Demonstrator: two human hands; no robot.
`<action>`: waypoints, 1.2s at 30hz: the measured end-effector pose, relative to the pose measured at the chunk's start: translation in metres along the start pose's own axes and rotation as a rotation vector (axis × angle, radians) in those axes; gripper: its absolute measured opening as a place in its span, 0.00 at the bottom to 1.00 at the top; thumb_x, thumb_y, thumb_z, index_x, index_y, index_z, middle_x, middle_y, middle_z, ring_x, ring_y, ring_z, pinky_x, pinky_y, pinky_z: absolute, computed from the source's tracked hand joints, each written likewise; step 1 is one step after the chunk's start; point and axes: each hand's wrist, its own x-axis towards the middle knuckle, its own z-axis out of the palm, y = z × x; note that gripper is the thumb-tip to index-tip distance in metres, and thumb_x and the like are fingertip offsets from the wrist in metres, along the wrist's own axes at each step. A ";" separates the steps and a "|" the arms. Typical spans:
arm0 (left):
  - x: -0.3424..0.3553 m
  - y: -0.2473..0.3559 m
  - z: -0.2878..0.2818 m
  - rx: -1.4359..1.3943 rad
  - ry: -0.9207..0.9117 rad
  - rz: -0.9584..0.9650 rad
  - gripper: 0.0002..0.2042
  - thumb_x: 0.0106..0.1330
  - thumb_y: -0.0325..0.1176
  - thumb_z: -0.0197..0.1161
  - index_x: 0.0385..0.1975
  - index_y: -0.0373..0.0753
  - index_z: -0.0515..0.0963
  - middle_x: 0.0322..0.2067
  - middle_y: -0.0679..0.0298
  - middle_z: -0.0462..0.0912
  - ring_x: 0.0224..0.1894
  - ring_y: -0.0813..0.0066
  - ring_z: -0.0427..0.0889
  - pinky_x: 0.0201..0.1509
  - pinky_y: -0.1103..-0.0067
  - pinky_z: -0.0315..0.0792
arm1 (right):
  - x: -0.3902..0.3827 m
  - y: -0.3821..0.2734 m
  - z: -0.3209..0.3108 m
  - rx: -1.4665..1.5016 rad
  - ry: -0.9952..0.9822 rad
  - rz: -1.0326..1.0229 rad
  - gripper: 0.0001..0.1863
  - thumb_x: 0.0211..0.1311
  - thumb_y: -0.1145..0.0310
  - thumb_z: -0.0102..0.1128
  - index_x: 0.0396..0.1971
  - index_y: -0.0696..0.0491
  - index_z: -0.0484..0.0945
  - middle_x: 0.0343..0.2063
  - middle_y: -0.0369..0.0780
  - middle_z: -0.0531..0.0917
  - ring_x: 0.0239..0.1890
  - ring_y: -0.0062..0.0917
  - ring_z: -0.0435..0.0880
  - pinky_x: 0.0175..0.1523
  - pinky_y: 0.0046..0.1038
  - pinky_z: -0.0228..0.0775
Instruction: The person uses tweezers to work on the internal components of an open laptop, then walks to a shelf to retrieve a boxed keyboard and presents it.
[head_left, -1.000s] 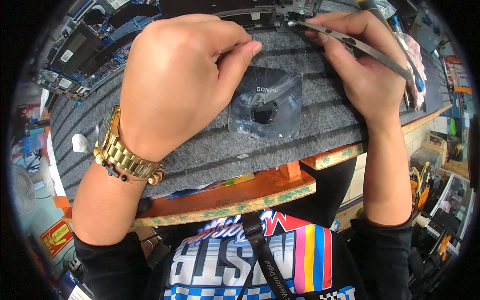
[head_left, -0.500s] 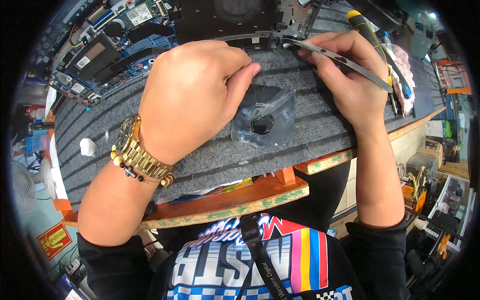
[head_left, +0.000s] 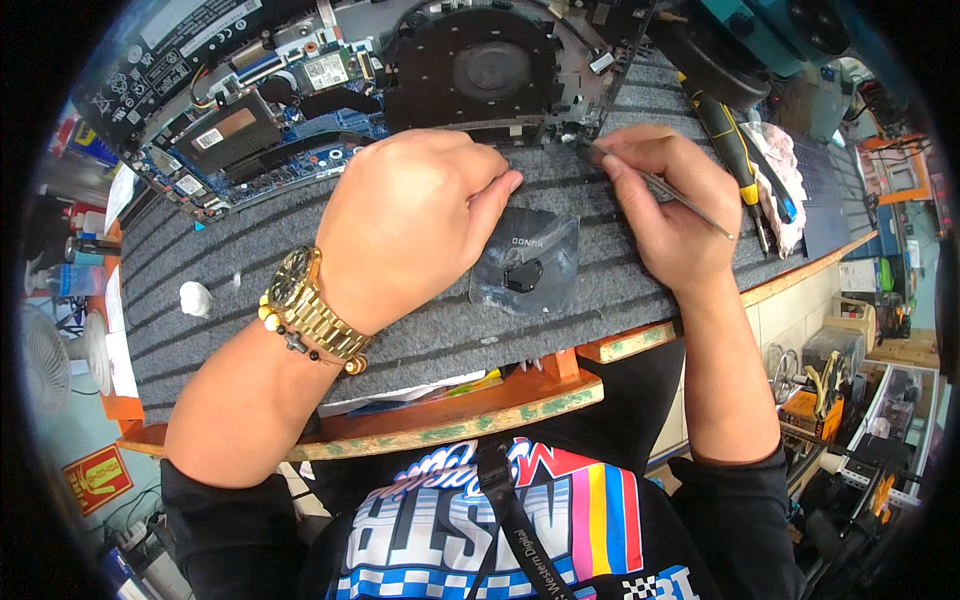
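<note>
My left hand (head_left: pixel 420 210), wearing a gold watch, is closed just in front of an opened laptop chassis (head_left: pixel 250 130); whatever its fingertips hold is hidden. My right hand (head_left: pixel 670 220) grips metal tweezers (head_left: pixel 695 205), their tips at the chassis's lower right edge, near a small dark part (head_left: pixel 580 135). The chassis shows blue boards and a round fan (head_left: pixel 475 70). Between my hands lies a dark, clouded square sheet (head_left: pixel 525 245) with a black blob on it. A white wad (head_left: pixel 195 298) rests left of my left wrist.
A grey striped mat (head_left: pixel 220 370) covers the wooden bench. At right lie a yellow-black screwdriver (head_left: pixel 720 130), a blue-handled tool (head_left: pixel 780 200) and a pink cloth (head_left: pixel 783 150). A teal-black apparatus (head_left: pixel 750 40) stands at top right. An orange ledge (head_left: pixel 470 400) runs below the bench top.
The view has shifted, revealing more chassis and the teal apparatus. My right hand has turned the tweezers more edge-on and steeper; my left hand keeps its closed shape.
</note>
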 end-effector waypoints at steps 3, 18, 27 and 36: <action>0.000 0.000 -0.001 0.001 -0.005 -0.005 0.05 0.66 0.30 0.76 0.34 0.35 0.89 0.29 0.56 0.88 0.33 0.53 0.88 0.38 0.66 0.81 | 0.003 -0.004 0.002 -0.015 -0.021 -0.008 0.06 0.57 0.85 0.73 0.33 0.62 0.84 0.36 0.47 0.91 0.38 0.39 0.92 0.45 0.31 0.84; 0.000 0.002 0.000 0.010 -0.001 -0.001 0.06 0.66 0.31 0.76 0.33 0.35 0.89 0.29 0.56 0.88 0.33 0.53 0.88 0.38 0.66 0.82 | 0.010 -0.013 0.007 -0.028 -0.045 0.011 0.05 0.57 0.86 0.67 0.32 0.63 0.80 0.33 0.47 0.86 0.35 0.41 0.89 0.42 0.33 0.81; 0.000 0.001 -0.001 0.000 0.009 -0.005 0.05 0.66 0.30 0.76 0.33 0.35 0.89 0.29 0.56 0.88 0.33 0.54 0.88 0.38 0.66 0.82 | 0.006 -0.007 0.010 -0.053 -0.039 -0.033 0.06 0.57 0.83 0.69 0.33 0.62 0.81 0.34 0.46 0.88 0.36 0.40 0.90 0.43 0.32 0.81; 0.000 0.002 -0.001 0.019 0.002 -0.002 0.06 0.66 0.31 0.76 0.33 0.35 0.89 0.29 0.57 0.88 0.32 0.55 0.88 0.37 0.67 0.82 | 0.005 -0.010 0.009 -0.035 -0.013 0.080 0.04 0.59 0.82 0.69 0.33 0.61 0.82 0.35 0.46 0.89 0.36 0.39 0.90 0.43 0.32 0.82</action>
